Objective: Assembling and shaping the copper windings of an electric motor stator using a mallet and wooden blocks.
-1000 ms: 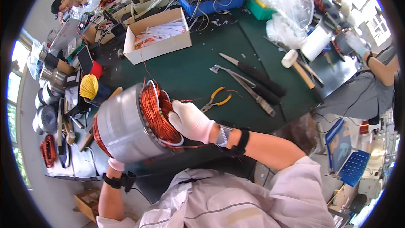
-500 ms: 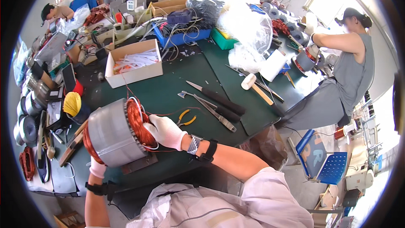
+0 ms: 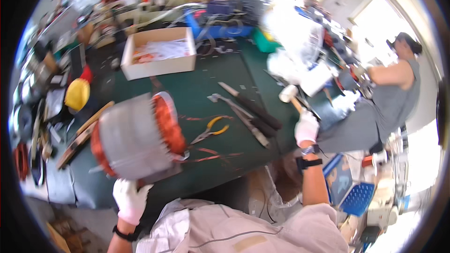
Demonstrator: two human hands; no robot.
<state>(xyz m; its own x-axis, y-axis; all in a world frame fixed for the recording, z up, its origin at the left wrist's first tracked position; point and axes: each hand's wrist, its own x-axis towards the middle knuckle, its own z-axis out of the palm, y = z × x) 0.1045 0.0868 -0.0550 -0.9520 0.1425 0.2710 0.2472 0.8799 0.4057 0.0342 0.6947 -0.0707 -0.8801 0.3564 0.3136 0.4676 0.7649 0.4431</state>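
A grey motor stator (image 3: 126, 136) with red-orange copper windings (image 3: 167, 124) lies on its side at the left of the green-topped table. My gloved left hand (image 3: 130, 201) is at the stator's near lower edge, its thumb spread away from the fingers; whether it touches the metal is blurred. To the right, my gloved right hand (image 3: 307, 127) is closed round the wooden handle of a white-headed mallet (image 3: 287, 93). Thin copper-coloured leads trail from the windings across the table. Yellow-handled pliers (image 3: 218, 125) lie beside the stator, with dark-handled long tools (image 3: 253, 115) farther right.
A white box (image 3: 159, 68) of paper strips stands behind the stator. A yellow bundle (image 3: 77, 94) and wooden bars (image 3: 79, 143) are at left. Plastic bags (image 3: 290, 33) and a white roll (image 3: 316, 80) lie at back right. Another person (image 3: 393, 79) works at the right.
My right hand has left the windings and reached right to the mallet handle. My left hand has come from beside the stator to its near lower edge. The view has shifted.
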